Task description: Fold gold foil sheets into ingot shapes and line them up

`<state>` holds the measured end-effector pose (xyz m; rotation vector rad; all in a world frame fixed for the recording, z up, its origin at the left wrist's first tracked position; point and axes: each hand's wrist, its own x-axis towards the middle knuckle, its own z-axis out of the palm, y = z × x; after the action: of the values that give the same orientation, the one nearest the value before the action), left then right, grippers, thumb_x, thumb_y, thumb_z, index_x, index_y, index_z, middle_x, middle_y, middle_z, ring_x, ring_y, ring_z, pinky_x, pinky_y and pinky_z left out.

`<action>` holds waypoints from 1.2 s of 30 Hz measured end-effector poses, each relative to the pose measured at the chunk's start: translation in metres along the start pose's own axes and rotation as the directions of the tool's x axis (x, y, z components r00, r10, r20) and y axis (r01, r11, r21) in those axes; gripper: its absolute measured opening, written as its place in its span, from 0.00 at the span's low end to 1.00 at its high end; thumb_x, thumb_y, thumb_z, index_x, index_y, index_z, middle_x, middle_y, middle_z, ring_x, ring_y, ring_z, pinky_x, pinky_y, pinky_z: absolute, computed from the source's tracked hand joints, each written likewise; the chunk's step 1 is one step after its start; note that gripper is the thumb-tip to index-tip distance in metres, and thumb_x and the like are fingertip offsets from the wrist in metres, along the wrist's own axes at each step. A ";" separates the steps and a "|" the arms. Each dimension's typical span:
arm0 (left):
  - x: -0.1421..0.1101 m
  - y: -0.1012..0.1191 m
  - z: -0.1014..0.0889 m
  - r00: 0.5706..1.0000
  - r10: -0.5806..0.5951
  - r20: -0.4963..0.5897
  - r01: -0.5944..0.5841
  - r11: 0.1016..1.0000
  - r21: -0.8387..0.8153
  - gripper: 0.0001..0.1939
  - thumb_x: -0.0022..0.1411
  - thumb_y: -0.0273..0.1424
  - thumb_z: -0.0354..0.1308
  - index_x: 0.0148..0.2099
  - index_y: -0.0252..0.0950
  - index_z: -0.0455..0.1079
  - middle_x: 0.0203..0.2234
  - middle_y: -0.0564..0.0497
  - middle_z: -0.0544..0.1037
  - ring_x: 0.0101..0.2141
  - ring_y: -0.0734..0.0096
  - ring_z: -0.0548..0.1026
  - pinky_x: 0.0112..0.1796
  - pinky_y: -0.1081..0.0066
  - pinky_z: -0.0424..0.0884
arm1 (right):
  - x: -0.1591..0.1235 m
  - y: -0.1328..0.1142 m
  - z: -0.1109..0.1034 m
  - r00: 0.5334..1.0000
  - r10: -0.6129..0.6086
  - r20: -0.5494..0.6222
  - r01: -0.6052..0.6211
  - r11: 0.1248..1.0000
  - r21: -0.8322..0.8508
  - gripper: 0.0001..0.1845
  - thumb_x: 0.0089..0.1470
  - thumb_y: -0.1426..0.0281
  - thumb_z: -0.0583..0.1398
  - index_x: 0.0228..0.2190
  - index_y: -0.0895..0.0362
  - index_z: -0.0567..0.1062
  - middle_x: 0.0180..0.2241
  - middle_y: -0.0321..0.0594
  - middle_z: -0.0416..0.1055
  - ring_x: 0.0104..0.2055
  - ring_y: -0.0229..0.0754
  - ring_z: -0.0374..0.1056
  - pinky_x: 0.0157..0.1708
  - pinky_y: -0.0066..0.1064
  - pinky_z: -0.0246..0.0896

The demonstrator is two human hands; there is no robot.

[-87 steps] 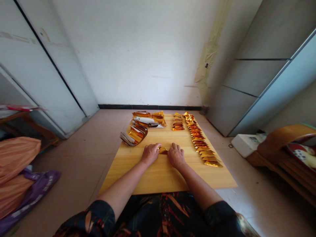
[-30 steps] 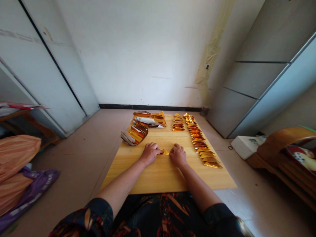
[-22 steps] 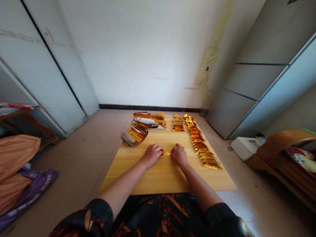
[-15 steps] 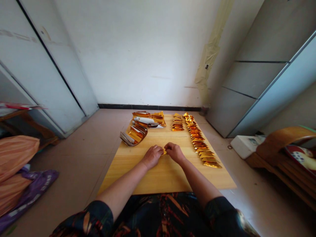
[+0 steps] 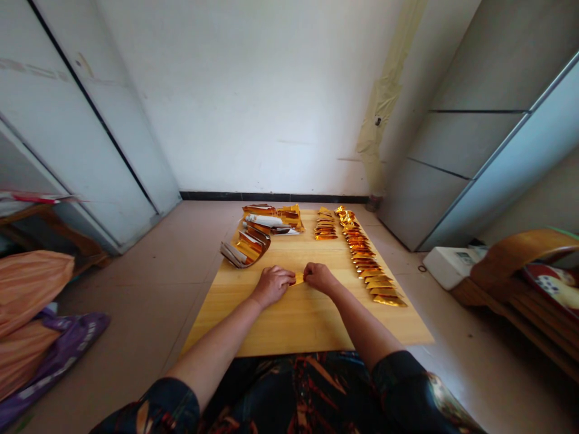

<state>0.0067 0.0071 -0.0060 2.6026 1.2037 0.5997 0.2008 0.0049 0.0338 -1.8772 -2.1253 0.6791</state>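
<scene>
A small folded piece of gold foil paper (image 5: pixel 298 278) sits between my two hands on the wooden board (image 5: pixel 298 319). My left hand (image 5: pixel 271 283) is curled with fingers pinching the paper's left end. My right hand (image 5: pixel 319 277) pinches its right end, fingers closed. Most of the paper is hidden by my fingers. Both hands rest near the board's middle.
A long row of folded gold pieces (image 5: pixel 368 262) runs along the board's right side, a shorter stack (image 5: pixel 325 224) beside it. Loose gold sheets (image 5: pixel 253 238) lie at the far left. Bags (image 5: pixel 31 301) sit on the floor left, a wooden chair (image 5: pixel 520 265) right.
My hands have drawn closer together over the gold paper, and both went from pressing it flat on the board to pinching it by its ends.
</scene>
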 end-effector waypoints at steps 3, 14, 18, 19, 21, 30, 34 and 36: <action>0.000 -0.003 -0.004 0.996 -0.049 0.070 0.050 0.999 -0.002 0.13 0.60 0.29 0.55 0.44 0.52 0.75 0.48 0.59 0.76 0.50 0.65 0.68 0.51 0.57 0.57 | -0.004 -0.006 0.001 1.000 0.024 -0.017 -0.025 0.998 -0.051 0.07 0.47 0.75 0.59 0.32 0.57 0.75 0.33 0.39 0.76 0.36 0.38 0.69 0.32 0.24 0.55; 0.003 0.000 -0.013 0.968 -0.161 0.195 0.166 0.986 -0.008 0.16 0.59 0.30 0.55 0.47 0.56 0.72 0.52 0.60 0.73 0.56 0.60 0.62 0.55 0.48 0.49 | -0.008 -0.034 0.013 0.987 0.153 -0.058 -0.163 0.952 -0.259 0.30 0.47 0.50 0.59 0.44 0.59 0.71 0.43 0.53 0.72 0.45 0.51 0.70 0.39 0.35 0.63; 0.003 -0.001 -0.012 0.966 -0.165 0.197 0.171 0.985 -0.015 0.15 0.60 0.31 0.55 0.47 0.56 0.73 0.52 0.60 0.73 0.56 0.60 0.62 0.56 0.49 0.49 | -0.006 -0.037 0.013 0.982 0.184 -0.039 -0.188 0.947 -0.261 0.31 0.46 0.51 0.61 0.46 0.59 0.70 0.45 0.54 0.71 0.47 0.51 0.69 0.41 0.36 0.63; 0.003 -0.001 -0.012 0.968 -0.161 0.193 0.168 0.986 -0.017 0.15 0.60 0.31 0.55 0.47 0.55 0.73 0.52 0.59 0.73 0.56 0.60 0.62 0.56 0.49 0.49 | -0.005 -0.036 0.012 0.981 0.191 -0.034 -0.193 0.948 -0.255 0.31 0.45 0.51 0.61 0.45 0.59 0.70 0.45 0.54 0.71 0.47 0.51 0.69 0.41 0.36 0.63; 0.003 -0.003 -0.011 0.972 -0.149 0.184 0.156 0.988 -0.022 0.15 0.60 0.32 0.55 0.47 0.55 0.73 0.51 0.59 0.73 0.56 0.61 0.62 0.56 0.49 0.49 | -0.003 -0.034 0.009 0.979 0.205 -0.016 -0.203 0.952 -0.228 0.30 0.43 0.53 0.64 0.44 0.59 0.71 0.44 0.53 0.71 0.47 0.51 0.69 0.41 0.34 0.63; 0.002 -0.011 -0.003 0.989 -0.081 0.121 0.086 0.996 -0.035 0.13 0.60 0.33 0.55 0.46 0.53 0.74 0.50 0.57 0.74 0.54 0.62 0.64 0.54 0.54 0.53 | 0.005 -0.016 0.004 0.985 0.175 -0.001 -0.174 0.979 -0.110 0.13 0.39 0.67 0.67 0.31 0.55 0.74 0.35 0.41 0.75 0.38 0.41 0.70 0.31 0.25 0.57; 0.002 -0.009 -0.003 0.984 -0.104 0.142 0.108 0.994 -0.020 0.14 0.60 0.32 0.56 0.46 0.53 0.73 0.51 0.58 0.74 0.55 0.61 0.64 0.53 0.53 0.53 | 0.009 -0.007 0.007 0.989 0.148 -0.016 -0.149 0.986 -0.074 0.09 0.39 0.71 0.66 0.28 0.56 0.74 0.33 0.39 0.75 0.34 0.39 0.69 0.28 0.24 0.54; 0.002 -0.008 -0.004 0.983 -0.107 0.152 0.110 0.994 -0.011 0.14 0.60 0.32 0.56 0.46 0.54 0.73 0.51 0.58 0.74 0.55 0.61 0.64 0.53 0.54 0.53 | 0.010 -0.004 0.008 0.990 0.138 -0.026 -0.139 0.988 -0.062 0.09 0.39 0.72 0.65 0.28 0.56 0.75 0.32 0.38 0.75 0.33 0.38 0.68 0.28 0.24 0.54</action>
<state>0.0006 0.0144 -0.0049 2.4958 1.2737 0.3841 0.1919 0.0131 0.0273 -2.0723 -2.0411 0.6223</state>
